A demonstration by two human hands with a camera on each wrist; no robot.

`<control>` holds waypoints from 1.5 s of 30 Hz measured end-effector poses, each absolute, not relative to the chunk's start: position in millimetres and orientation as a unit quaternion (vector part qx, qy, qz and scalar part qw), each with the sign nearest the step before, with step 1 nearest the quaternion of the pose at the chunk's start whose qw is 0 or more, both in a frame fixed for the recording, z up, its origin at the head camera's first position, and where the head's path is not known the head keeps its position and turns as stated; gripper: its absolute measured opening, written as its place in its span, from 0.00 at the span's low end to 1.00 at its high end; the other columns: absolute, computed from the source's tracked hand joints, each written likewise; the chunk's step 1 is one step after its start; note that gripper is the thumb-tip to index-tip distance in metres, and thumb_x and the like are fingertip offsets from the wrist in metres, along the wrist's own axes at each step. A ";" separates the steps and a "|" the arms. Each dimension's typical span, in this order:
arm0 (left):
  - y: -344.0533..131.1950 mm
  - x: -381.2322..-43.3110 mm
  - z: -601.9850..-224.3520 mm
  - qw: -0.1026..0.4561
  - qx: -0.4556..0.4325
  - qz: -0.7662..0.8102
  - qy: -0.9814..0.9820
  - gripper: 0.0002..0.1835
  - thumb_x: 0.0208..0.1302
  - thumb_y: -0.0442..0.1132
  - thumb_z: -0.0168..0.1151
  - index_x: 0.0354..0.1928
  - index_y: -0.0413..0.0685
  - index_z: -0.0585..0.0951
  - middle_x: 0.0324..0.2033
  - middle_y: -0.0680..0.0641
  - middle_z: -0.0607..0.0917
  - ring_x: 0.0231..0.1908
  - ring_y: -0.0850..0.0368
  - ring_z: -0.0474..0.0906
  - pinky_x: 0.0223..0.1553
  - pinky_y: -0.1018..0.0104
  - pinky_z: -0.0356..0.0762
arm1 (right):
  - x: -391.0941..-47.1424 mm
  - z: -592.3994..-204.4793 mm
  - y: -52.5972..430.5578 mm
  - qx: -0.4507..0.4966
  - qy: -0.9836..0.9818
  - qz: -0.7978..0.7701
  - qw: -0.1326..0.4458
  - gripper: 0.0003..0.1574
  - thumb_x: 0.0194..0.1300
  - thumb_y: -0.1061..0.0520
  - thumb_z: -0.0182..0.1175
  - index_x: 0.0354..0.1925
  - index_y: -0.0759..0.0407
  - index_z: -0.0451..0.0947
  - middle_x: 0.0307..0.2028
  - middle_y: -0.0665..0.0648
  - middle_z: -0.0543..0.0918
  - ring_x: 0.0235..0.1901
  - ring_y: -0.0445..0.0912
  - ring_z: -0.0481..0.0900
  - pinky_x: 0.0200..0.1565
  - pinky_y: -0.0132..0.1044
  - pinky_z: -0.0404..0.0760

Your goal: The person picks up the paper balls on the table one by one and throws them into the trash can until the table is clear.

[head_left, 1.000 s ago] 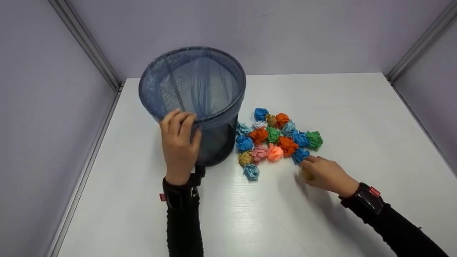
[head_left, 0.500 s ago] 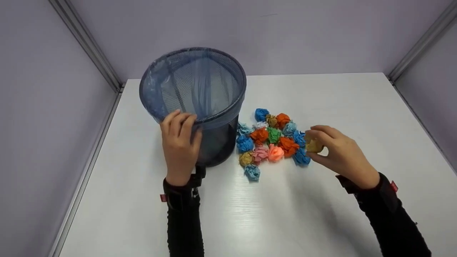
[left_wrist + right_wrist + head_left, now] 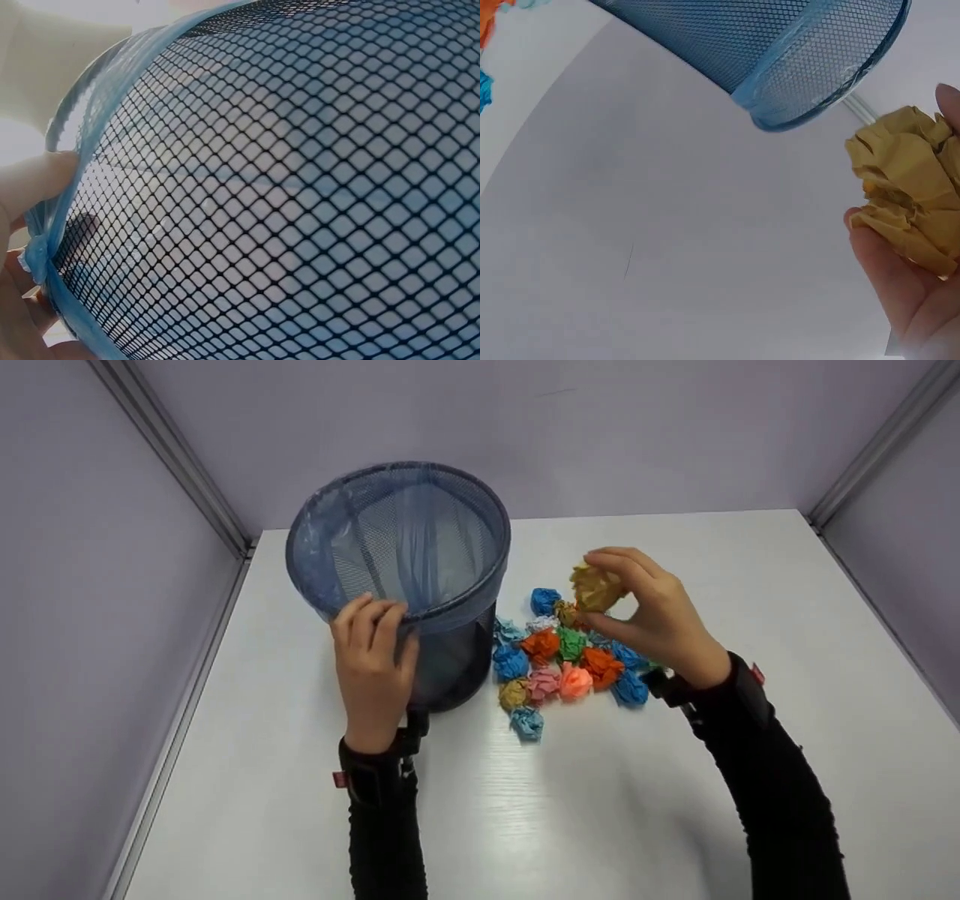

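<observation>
A black mesh wastebasket (image 3: 457,675) with a blue plastic liner (image 3: 420,540) over its rim stands on the white table. My left hand (image 3: 373,667) grips the near rim, fingers over the edge and thumb outside; the left wrist view shows the liner bunched at the fingers (image 3: 26,300). To the right of the basket my right hand (image 3: 660,611) pinches a tan crumpled paper ball (image 3: 598,587) between fingers and thumb, raised above the pile. In the right wrist view that paper ball (image 3: 911,187) shows close up, apart from the basket.
Several crumpled paper balls in blue, orange, green, pink and tan lie in a pile (image 3: 572,645) right of the basket. Some are hidden under the right hand. Pale panels (image 3: 660,435) enclose the table (image 3: 525,825) at the back and both sides.
My right hand has lifted the tan paper ball from the pile's right edge and carried it up and leftward toward the basket. The left hand stays on the rim.
</observation>
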State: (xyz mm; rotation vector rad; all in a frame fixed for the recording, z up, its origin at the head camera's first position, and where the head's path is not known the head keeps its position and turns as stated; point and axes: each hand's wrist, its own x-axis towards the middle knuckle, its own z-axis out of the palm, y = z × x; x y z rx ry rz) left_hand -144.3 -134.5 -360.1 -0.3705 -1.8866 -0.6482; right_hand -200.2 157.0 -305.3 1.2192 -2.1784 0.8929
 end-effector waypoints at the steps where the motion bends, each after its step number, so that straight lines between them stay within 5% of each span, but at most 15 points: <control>1: -134.5 -143.8 -360.6 0.526 -0.156 -0.271 -0.791 0.12 0.49 0.28 0.62 0.39 0.37 0.76 0.37 0.40 0.75 0.49 0.42 0.66 0.54 0.54 0.61 | -202.6 -301.9 149.2 0.452 -0.789 0.336 0.246 0.36 0.45 0.66 0.66 0.54 0.64 0.66 0.50 0.61 0.71 0.39 0.48 0.73 0.34 0.31 0.70; 12: -133.2 -141.1 -361.6 0.516 -0.160 -0.266 -0.798 0.12 0.50 0.30 0.62 0.38 0.37 0.76 0.37 0.40 0.76 0.48 0.42 0.66 0.54 0.53 0.61 | -223.1 -269.8 79.0 0.489 -0.748 0.382 0.236 0.31 0.53 0.56 0.63 0.53 0.65 0.66 0.50 0.61 0.70 0.41 0.45 0.71 0.33 0.32 0.71; 27: -135.2 -142.0 -358.7 0.513 -0.159 -0.263 -0.801 0.13 0.48 0.28 0.62 0.39 0.37 0.76 0.37 0.40 0.75 0.49 0.42 0.66 0.54 0.53 0.61 | -235.8 -272.1 39.1 0.470 -0.794 0.353 0.158 0.33 0.58 0.49 0.56 0.57 0.63 0.63 0.55 0.59 0.65 0.50 0.42 0.67 0.48 0.27 0.66; 45: -136.5 -140.4 -356.9 0.518 -0.162 -0.256 -0.800 0.13 0.49 0.30 0.63 0.39 0.37 0.76 0.38 0.40 0.75 0.50 0.42 0.66 0.55 0.54 0.60 | -233.8 -285.6 41.5 0.493 -0.780 0.317 0.221 0.29 0.61 0.48 0.53 0.55 0.65 0.65 0.53 0.60 0.67 0.54 0.44 0.65 0.54 0.28 0.61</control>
